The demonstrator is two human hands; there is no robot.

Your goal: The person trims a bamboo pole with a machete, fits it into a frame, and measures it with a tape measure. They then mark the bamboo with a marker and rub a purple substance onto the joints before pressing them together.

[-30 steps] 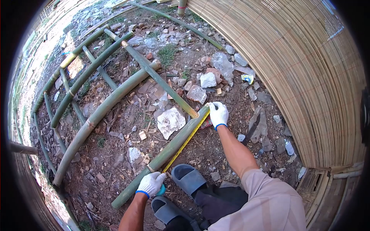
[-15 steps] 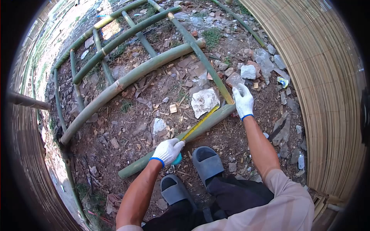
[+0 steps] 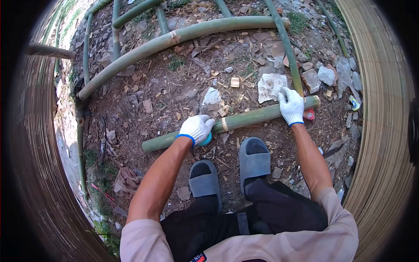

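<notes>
A thick green bamboo pole (image 3: pixel 251 118) lies across the ground in front of my feet. My left hand (image 3: pixel 196 129), in a white glove with a blue cuff, is closed on a teal-cased tape measure (image 3: pixel 205 139) above the pole's left part. Only the lower edge of the case shows, and no yellow blade is visible. My right hand (image 3: pixel 291 106), gloved alike, is closed over the pole near its right end, thumb and fingers curled at the top. A thinner bamboo piece (image 3: pixel 288 54) runs down to the pole beside that hand.
A bamboo frame with a long curved pole (image 3: pixel 183 34) lies beyond. White stones (image 3: pixel 271 87), wood chips and rubble cover the dirt. A woven bamboo screen (image 3: pixel 375 109) stands at the right. My grey sandals (image 3: pixel 254 159) are just below the pole.
The yellow blade that was stretched along the pole is gone from sight. My right hand went from beside the pole's end onto the pole. My view has shifted, and the pole appears more level.
</notes>
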